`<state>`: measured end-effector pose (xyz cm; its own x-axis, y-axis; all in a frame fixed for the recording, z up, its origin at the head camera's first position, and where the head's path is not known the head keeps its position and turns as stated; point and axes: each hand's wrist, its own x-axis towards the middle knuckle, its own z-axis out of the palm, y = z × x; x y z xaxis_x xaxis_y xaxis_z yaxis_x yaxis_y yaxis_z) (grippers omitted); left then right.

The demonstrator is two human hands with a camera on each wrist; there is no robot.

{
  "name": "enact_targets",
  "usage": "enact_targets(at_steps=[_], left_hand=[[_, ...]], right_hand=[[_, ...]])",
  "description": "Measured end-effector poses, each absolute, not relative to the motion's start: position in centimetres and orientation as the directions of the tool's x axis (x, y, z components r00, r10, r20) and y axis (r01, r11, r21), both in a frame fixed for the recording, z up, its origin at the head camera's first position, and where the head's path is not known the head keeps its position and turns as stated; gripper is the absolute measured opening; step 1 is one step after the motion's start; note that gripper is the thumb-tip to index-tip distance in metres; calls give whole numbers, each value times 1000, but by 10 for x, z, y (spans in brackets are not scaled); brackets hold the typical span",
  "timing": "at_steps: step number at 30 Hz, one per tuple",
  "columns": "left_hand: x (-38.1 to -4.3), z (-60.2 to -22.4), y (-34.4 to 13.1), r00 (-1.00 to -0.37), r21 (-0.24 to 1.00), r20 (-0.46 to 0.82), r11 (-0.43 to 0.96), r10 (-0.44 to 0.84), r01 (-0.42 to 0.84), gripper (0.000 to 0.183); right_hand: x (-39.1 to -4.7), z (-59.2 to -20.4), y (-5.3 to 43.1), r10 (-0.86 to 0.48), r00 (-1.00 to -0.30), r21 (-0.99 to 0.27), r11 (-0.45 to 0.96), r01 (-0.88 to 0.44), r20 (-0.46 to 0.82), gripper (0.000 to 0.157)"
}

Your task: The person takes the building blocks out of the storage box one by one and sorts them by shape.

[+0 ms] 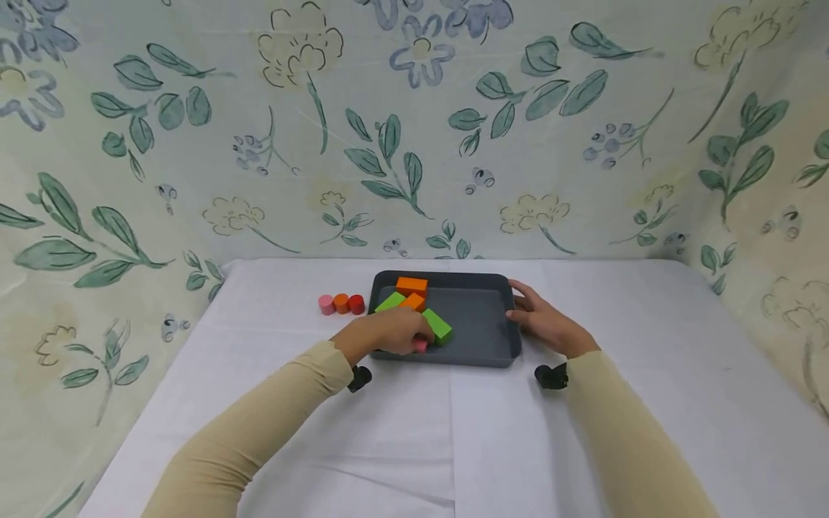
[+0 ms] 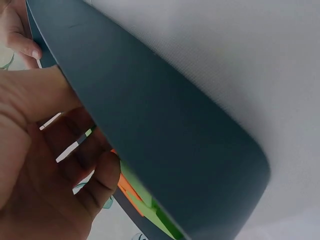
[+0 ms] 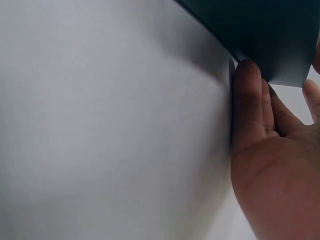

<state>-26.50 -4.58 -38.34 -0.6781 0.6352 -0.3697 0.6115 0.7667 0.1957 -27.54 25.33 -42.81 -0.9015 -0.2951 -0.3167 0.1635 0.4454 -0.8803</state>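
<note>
A dark grey tray (image 1: 476, 360) holds green blocks (image 1: 438, 327) and orange blocks (image 1: 411, 287) in its left half. My left hand (image 1: 395, 331) reaches over the tray's near wall, fingers curled down beside a green block. It pinches a small pink cylinder (image 1: 420, 346) at its fingertips. In the left wrist view, the tray wall hides the ends of the thumb and some fingers. At the tray's right end, my right hand (image 1: 547, 324) holds the side wall. Its thumb lies over the rim, and its fingers (image 3: 247, 95) rest along the outside, low by the cloth.
Left of the tray, a pink cylinder (image 1: 327, 305), an orange cylinder (image 1: 341, 303) and a red cylinder (image 1: 356, 304) stand in a row. A white cloth (image 1: 388, 432) covers the table. Behind it hangs a floral curtain (image 1: 453, 180).
</note>
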Motion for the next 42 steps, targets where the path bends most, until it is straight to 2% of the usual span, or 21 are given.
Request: enact_targets(at_steps=[8, 13, 21, 26, 31, 37, 42], left_hand=[[-267, -388, -46, -685, 209, -335, 760, 647, 616, 21], [-266, -382, -54, -707, 221, -256, 751, 660, 622, 22], [-259, -364, -89, -755, 417, -83, 711, 650, 566, 25], [-255, -358, -138, -818, 464, 23, 718, 575, 519, 33], [-252, -353, -178, -879, 493, 76, 749, 470, 443, 36], [-256, -358, -210, -931, 503, 92, 790, 354, 350, 31], [-262, -369, -231, -964, 539, 52, 806, 259, 246, 33]], right_hand=[[-276, -427, 255, -309, -898, -886, 434, 161, -314, 81], [-274, -424, 257, -309, -898, -880, 449, 153, -314, 81], [-272, -422, 263, -310, -895, -878, 453, 157, -320, 81], [-278, -428, 257, -318, -891, -885, 435, 166, -324, 82], [-280, -431, 254, -307, -895, -888, 425, 175, -323, 81], [-277, -430, 253, -297, -898, -885, 430, 179, -326, 81], [-277, -430, 253, -285, -900, -882, 434, 185, -329, 81]])
